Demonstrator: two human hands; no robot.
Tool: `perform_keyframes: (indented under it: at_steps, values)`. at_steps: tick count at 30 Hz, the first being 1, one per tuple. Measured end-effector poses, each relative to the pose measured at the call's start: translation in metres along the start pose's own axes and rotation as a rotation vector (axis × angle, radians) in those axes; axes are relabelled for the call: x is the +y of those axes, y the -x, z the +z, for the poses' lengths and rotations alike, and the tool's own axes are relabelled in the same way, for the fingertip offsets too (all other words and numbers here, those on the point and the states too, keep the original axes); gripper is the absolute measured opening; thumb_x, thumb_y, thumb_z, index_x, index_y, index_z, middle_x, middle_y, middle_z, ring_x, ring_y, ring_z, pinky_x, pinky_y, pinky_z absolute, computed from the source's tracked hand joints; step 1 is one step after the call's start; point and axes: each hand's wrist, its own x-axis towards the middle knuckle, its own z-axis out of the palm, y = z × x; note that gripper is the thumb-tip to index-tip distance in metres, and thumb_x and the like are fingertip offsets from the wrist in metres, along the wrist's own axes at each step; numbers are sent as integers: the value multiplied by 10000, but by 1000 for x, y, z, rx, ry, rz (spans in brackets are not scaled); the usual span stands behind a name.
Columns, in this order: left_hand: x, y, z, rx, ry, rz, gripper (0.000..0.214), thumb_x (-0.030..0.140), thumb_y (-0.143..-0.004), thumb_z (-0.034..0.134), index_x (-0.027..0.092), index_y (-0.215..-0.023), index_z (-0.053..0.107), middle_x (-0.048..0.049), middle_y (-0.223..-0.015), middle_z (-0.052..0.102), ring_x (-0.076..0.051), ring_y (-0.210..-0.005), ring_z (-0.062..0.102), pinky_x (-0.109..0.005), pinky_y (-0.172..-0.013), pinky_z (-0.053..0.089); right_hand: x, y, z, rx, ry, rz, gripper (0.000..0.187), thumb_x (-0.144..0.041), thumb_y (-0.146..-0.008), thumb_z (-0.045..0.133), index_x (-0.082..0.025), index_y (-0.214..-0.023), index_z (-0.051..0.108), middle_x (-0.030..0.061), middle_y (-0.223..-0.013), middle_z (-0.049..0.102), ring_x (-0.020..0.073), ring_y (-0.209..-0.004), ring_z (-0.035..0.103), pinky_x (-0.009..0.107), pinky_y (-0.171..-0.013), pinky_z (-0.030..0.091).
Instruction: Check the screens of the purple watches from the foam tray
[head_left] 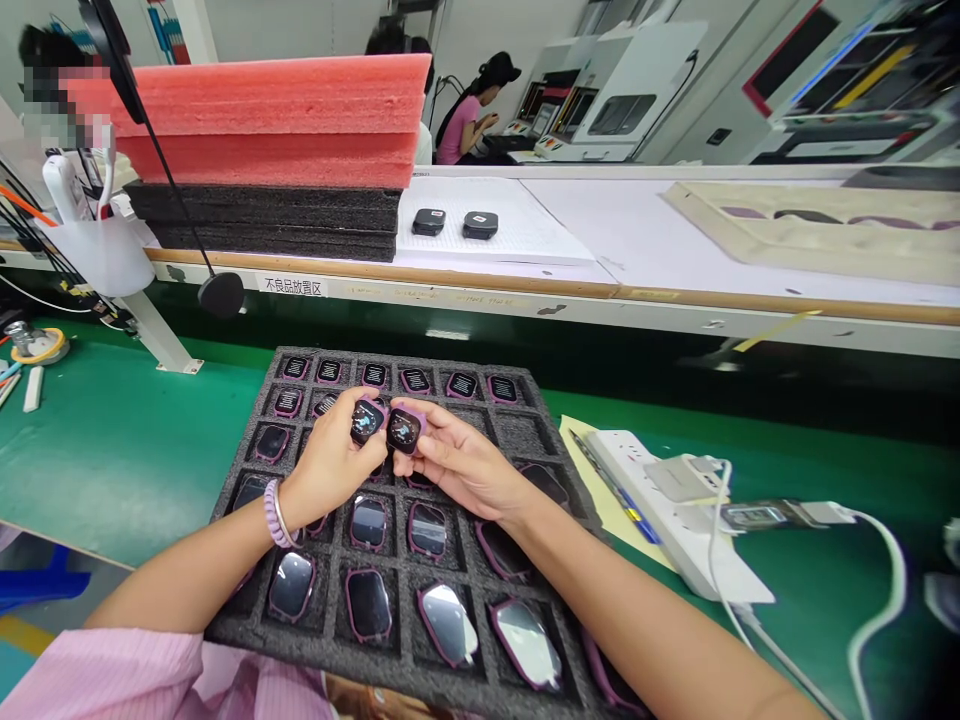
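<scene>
Two bare hands above a black foam tray (337,658) of square compartments, set on a green table (135,430). The left hand (334,450), with a lilac coiled bracelet (271,512) at its wrist, pinches a small rounded-square, purple-framed watch body with a lit dark screen (368,421) between thumb and curled fingers. The right hand (457,460) grips a second purple-framed watch body with a lit dark face (406,430) at its sides, thumb against the near right corner and fingers bent around it. Both pieces are held side by side over the middle of the tray, screens upward; whether their frames touch cannot be told. Along the tray's far edge lies a row of purple-framed watch bodies showing white text (374,375); toward its near edge, others have dark, reflective screens (368,605). Beyond the tray's right edge, a long white plastic power strip (626,450) lies on the table, partly over a pale yellow sheet of paper (576,440), with a slim blue-and-yellow pen (637,517) alongside.
</scene>
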Motion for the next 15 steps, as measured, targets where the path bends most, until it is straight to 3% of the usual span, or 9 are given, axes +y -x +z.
perform_keyframes:
  at_steps: [15]
  values:
    - [1,2,1,30,-64,12,422,205,-825,571,139,-1240,532,-63,-1004,646,-116,-614,503,-278,-696,481,-2,1,1,-21,-10,-16,417,-314,-933,834,-252,-1289,624,22,-947,684,152,-824,678,251,-795,543]
